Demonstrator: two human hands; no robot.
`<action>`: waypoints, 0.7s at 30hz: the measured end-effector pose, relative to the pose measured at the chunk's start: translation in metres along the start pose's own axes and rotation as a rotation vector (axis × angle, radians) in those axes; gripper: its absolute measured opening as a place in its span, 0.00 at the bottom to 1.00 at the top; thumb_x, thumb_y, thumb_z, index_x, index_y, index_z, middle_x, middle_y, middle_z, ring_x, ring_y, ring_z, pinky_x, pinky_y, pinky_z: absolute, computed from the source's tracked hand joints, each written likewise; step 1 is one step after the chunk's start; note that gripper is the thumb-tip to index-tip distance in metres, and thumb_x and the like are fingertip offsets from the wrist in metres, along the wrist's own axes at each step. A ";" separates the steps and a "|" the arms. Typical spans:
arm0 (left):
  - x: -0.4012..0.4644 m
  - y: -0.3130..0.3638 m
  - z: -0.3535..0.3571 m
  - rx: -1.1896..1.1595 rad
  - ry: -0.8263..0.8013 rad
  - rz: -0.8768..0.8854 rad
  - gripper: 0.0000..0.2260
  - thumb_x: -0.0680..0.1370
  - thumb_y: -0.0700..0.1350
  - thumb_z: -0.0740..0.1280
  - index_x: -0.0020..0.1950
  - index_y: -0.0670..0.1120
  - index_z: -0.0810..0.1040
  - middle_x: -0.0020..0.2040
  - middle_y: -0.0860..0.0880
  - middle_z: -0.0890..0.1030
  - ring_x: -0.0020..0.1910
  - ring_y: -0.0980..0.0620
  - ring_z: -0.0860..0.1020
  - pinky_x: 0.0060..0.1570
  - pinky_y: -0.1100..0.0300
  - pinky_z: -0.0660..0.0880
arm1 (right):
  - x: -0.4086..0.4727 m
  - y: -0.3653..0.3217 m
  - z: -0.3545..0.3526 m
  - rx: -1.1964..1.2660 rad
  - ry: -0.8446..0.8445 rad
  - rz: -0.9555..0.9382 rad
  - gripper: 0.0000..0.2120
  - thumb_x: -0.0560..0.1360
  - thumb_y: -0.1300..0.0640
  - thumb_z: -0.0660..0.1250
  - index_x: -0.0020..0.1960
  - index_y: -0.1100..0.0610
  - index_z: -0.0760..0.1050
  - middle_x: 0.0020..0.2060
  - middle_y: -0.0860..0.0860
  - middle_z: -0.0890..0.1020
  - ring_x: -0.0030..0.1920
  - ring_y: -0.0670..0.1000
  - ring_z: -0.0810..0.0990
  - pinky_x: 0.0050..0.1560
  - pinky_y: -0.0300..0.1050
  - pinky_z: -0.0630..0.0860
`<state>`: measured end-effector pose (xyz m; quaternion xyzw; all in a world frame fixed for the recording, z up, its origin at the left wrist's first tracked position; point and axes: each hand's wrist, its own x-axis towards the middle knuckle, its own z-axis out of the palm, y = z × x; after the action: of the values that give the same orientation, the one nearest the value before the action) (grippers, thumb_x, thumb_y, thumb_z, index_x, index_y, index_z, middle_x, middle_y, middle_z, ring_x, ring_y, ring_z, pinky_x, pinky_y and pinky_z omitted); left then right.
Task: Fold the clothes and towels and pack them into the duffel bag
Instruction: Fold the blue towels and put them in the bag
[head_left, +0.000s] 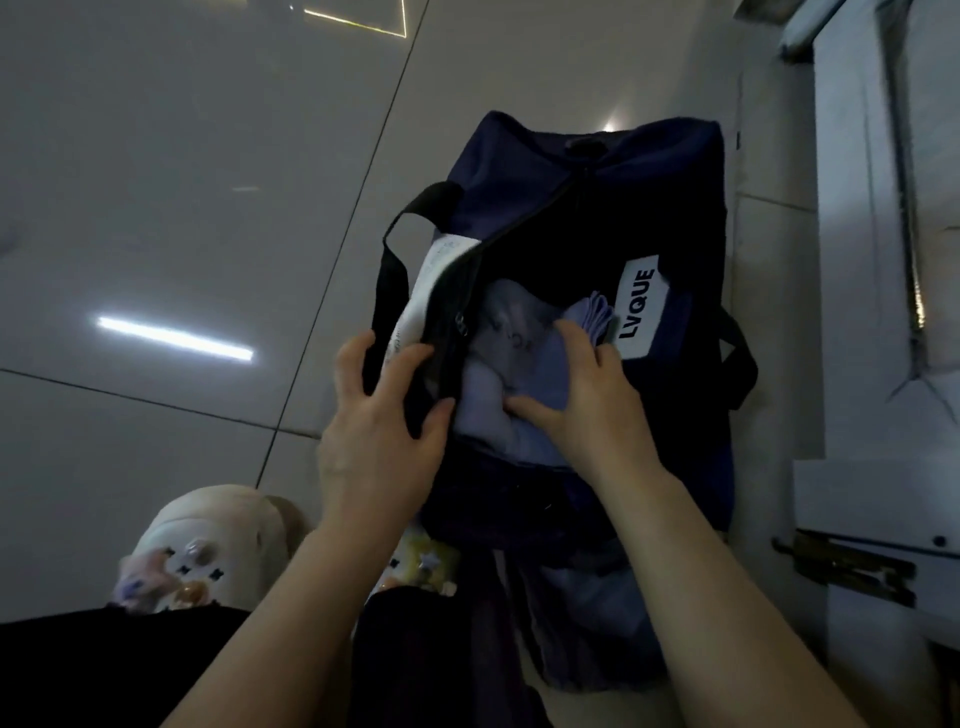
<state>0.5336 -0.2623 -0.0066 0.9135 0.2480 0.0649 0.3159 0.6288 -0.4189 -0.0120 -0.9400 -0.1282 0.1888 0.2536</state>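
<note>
Both forearms reach forward from the bottom toward the duffel bag (597, 208) standing on the floor, long axis running away from me. Left hand (384, 415) grips the bag's left opening edge, pulling it wide. Right hand (582, 384), fingers spread, presses flat on the lavender clothes (498, 332) already inside, so it's the nearer one for tucking them deeper.

This looks like a room in a home. The duffel bag (597, 218) stands on a floor (182, 208) of large glossy pale tiles with thin dark joints, which mirror a ceiling strip light left of the bag. Right of the bag runs pale furniture (872, 260), perhaps a cabinet or bed base, with a metal hinge (852, 569). Near the bag's near-left corner are slippers (208, 545) decorated with small charms.
</note>
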 end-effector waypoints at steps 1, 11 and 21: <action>-0.002 0.004 0.002 -0.044 -0.045 -0.110 0.22 0.74 0.51 0.71 0.67 0.56 0.70 0.70 0.50 0.62 0.50 0.43 0.76 0.41 0.55 0.71 | 0.000 0.002 -0.003 -0.017 0.031 -0.020 0.41 0.71 0.44 0.72 0.77 0.49 0.55 0.66 0.58 0.66 0.57 0.59 0.75 0.46 0.44 0.72; -0.009 0.021 0.001 -0.274 -0.259 -0.196 0.39 0.71 0.37 0.69 0.74 0.65 0.56 0.57 0.54 0.67 0.44 0.58 0.68 0.36 0.71 0.65 | 0.003 -0.006 -0.013 -0.397 0.151 -0.460 0.08 0.75 0.61 0.65 0.52 0.62 0.79 0.54 0.60 0.77 0.55 0.63 0.77 0.47 0.53 0.75; 0.003 0.008 -0.030 -0.480 -0.321 -0.126 0.46 0.66 0.38 0.72 0.74 0.68 0.53 0.58 0.51 0.75 0.53 0.50 0.78 0.52 0.50 0.79 | 0.024 -0.033 -0.033 -0.279 -0.913 -0.143 0.16 0.81 0.52 0.60 0.68 0.45 0.73 0.65 0.43 0.75 0.63 0.48 0.74 0.66 0.45 0.70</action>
<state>0.5314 -0.2500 0.0221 0.7940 0.2288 -0.0433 0.5616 0.6594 -0.3978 0.0247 -0.7750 -0.3146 0.5453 0.0553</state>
